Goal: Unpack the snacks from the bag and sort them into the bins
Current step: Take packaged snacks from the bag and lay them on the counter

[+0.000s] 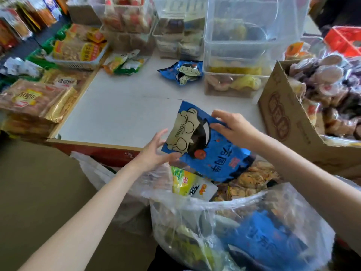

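A blue snack packet (207,145) with a cartoon face hangs above the open clear plastic bag (244,222), which is full of mixed snacks. My right hand (234,128) pinches the packet's upper right edge. My left hand (156,151) touches its lower left corner, thumb under the edge and fingers spread. A second blue packet of the same kind (182,72) lies on the white table (117,114). Clear stacked bins (238,61) stand at the table's back, holding yellow and brown snacks.
An open cardboard box (289,124) of wrapped round snacks sits at the right. A basket of yellow packets (78,49) and gold-wrapped packs (39,98) crowd the left. Green and yellow packets (125,63) lie at the back of the table. More clear bins (175,26) stand behind.
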